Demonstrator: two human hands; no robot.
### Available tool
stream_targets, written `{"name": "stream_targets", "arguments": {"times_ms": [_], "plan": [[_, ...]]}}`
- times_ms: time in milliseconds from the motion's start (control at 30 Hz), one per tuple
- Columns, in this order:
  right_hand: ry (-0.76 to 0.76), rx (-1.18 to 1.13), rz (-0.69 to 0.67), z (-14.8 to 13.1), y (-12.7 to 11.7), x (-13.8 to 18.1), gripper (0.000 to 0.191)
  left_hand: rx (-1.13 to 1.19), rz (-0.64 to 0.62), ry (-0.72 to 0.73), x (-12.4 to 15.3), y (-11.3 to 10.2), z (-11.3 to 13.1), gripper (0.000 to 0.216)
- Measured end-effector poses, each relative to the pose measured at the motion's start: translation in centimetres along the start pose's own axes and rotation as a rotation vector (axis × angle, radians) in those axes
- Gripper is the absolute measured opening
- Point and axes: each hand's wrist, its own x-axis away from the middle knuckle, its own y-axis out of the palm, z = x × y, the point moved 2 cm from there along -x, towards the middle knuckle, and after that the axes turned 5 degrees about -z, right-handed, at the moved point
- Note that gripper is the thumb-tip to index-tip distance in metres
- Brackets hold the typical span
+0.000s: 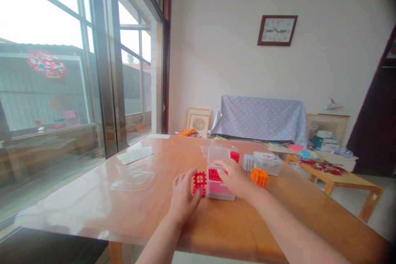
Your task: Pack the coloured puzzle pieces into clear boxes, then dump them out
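My left hand [184,198] is closed on red plastic lattice blocks [200,179], which stand out past its fingertips. One square grid piece faces me, with another red piece below it. Just to the right is a clear plastic box [220,194] holding more red lattice blocks [213,174]. My right hand [236,177] reaches over the box from the right, its thumb and fingers apart above the red pieces. Nothing shows in its grasp, though its fingertips are partly hidden. A clear lid [219,155] stands behind the box's far edge.
To the right on the wooden table [216,231] are an orange block stack [260,178], grey blocks [248,163] and a lidded clear box [268,164]. A red stack [234,156] sits behind. A clear lid [133,180] and paper [135,156] lie left, near the window.
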Motion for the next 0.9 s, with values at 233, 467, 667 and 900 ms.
{"name": "stream_targets", "arguments": {"times_ms": [233,467,667,900], "plan": [[-0.033,0.079,-0.224,-3.8,2.7,-1.9,0.029,-0.037,0.072,0.130,0.3,-1.2,1.9,0.057],[0.122,-0.210,-0.152,0.5,1.4,-1.2,0.026,-0.091,0.069,0.046,0.2,-0.1,0.6,0.068],[0.242,-0.230,-0.056,4.7,-1.6,0.1,0.021,-0.107,-0.072,-0.073,-0.1,1.3,-0.6,0.058],[0.217,-0.174,-0.068,6.5,-0.8,1.1,0.021,-0.112,-0.161,-0.134,0.0,1.5,-1.1,0.053]]}}
